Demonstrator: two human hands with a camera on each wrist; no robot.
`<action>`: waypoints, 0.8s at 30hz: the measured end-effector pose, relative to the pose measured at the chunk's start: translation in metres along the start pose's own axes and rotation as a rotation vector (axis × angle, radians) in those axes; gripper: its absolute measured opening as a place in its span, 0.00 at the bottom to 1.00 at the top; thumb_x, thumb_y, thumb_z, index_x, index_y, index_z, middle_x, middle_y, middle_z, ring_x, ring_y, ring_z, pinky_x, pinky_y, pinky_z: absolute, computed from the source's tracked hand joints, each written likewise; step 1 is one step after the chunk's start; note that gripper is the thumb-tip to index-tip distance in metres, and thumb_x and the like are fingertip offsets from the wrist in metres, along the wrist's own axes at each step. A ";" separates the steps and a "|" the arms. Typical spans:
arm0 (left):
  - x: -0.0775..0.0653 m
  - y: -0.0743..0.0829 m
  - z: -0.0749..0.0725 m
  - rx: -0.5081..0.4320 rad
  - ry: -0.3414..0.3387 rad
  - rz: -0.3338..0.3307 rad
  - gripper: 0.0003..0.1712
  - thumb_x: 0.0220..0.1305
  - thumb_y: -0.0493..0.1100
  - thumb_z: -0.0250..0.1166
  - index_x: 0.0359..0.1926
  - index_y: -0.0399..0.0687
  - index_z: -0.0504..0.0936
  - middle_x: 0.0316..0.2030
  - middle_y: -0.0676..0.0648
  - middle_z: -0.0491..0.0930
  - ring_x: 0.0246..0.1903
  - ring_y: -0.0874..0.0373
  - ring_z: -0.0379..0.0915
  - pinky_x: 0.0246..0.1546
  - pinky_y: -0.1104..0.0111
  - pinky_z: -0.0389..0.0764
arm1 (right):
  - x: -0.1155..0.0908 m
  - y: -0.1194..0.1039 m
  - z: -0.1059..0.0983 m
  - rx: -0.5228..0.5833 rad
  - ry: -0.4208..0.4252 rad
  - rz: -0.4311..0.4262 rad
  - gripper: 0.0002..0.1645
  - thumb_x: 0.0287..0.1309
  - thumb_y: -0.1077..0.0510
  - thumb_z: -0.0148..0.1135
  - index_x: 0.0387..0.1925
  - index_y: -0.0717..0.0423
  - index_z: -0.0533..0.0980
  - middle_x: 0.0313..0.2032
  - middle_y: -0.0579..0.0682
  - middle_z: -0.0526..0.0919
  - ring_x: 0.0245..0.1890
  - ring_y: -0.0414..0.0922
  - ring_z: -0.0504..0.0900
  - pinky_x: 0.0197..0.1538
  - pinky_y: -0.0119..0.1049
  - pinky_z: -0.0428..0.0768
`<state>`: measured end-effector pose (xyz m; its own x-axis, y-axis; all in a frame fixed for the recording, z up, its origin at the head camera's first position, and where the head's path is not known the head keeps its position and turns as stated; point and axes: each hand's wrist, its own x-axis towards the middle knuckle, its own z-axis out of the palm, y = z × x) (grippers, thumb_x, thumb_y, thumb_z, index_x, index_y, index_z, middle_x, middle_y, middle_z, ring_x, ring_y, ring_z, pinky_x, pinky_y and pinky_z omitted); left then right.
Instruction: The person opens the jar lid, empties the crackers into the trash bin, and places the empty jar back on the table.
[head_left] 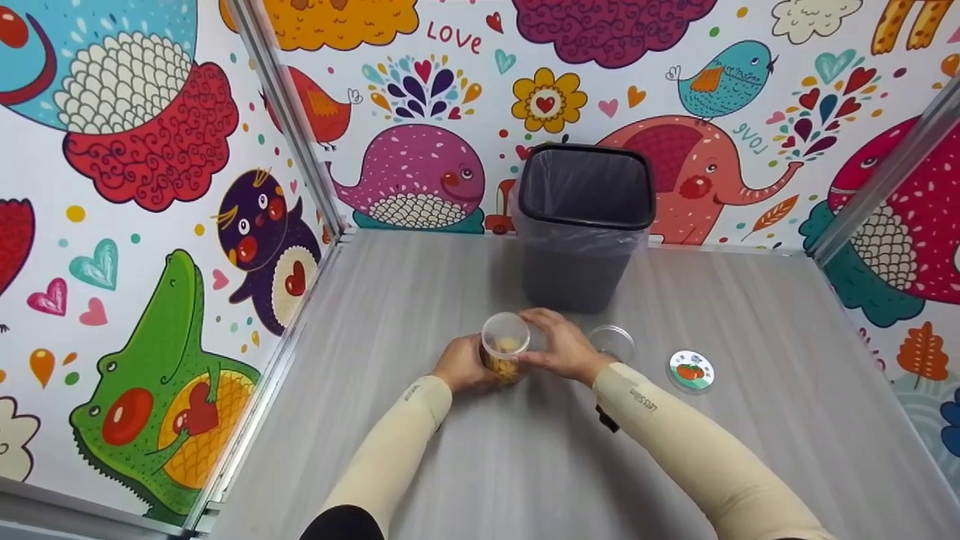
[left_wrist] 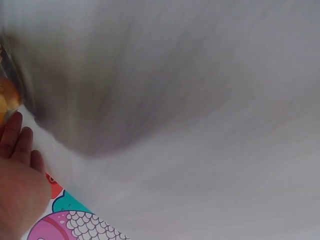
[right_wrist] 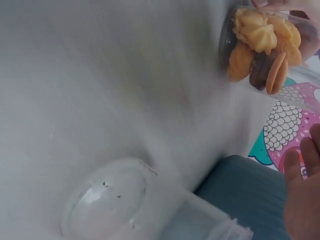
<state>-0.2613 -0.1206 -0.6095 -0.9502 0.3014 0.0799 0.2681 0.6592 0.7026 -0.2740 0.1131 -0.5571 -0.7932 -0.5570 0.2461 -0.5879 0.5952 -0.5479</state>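
A clear plastic jar (head_left: 504, 366) of cookies stands between my two hands, its round mouth facing up toward the head camera. Through its wall in the right wrist view show piped yellow cookies (right_wrist: 257, 32) and a dark brown piece. My left hand (head_left: 461, 365) grips the jar low on its left side; in the left wrist view its fingertips lie against the wall. With thumb and forefinger, my right hand (head_left: 559, 343) holds the upper rim from the right. Its other fingers (right_wrist: 312, 155) are extended in the right wrist view.
Right of the jar, a clear round lid (head_left: 613, 343) lies partly behind my right hand. Farther right is a round lid (head_left: 691, 371) with an orange picture label. A dark bin (head_left: 577, 262) lined with a clear bag stands behind, against the patterned wall (head_left: 420, 180).
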 end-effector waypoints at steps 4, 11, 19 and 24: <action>0.001 0.001 -0.001 -0.011 -0.010 -0.007 0.40 0.32 0.53 0.86 0.49 0.43 0.84 0.39 0.52 0.85 0.40 0.59 0.80 0.49 0.65 0.79 | 0.002 0.000 -0.005 -0.023 -0.052 -0.023 0.47 0.50 0.41 0.76 0.68 0.55 0.70 0.65 0.52 0.72 0.66 0.53 0.68 0.67 0.51 0.67; 0.002 0.001 -0.001 -0.030 -0.026 -0.024 0.40 0.31 0.50 0.87 0.50 0.43 0.84 0.40 0.53 0.85 0.42 0.59 0.80 0.51 0.65 0.78 | 0.008 0.004 -0.014 -0.010 -0.159 -0.024 0.49 0.52 0.40 0.74 0.71 0.53 0.66 0.71 0.51 0.65 0.70 0.53 0.61 0.69 0.51 0.62; 0.000 0.001 -0.002 -0.033 -0.010 -0.029 0.39 0.30 0.51 0.87 0.48 0.44 0.84 0.39 0.52 0.85 0.41 0.59 0.80 0.50 0.64 0.78 | -0.006 -0.002 0.003 0.117 0.000 0.094 0.52 0.45 0.39 0.78 0.67 0.59 0.69 0.65 0.56 0.72 0.65 0.53 0.69 0.66 0.50 0.67; 0.001 0.002 -0.001 -0.002 -0.021 -0.016 0.40 0.33 0.52 0.86 0.50 0.42 0.83 0.41 0.50 0.85 0.42 0.57 0.80 0.51 0.63 0.79 | -0.008 -0.004 0.013 0.108 0.086 0.095 0.50 0.45 0.40 0.79 0.65 0.59 0.70 0.62 0.55 0.75 0.64 0.53 0.70 0.65 0.50 0.68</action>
<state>-0.2624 -0.1199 -0.6071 -0.9507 0.3053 0.0540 0.2528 0.6628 0.7048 -0.2629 0.1078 -0.5674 -0.8580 -0.4465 0.2540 -0.4926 0.5748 -0.6534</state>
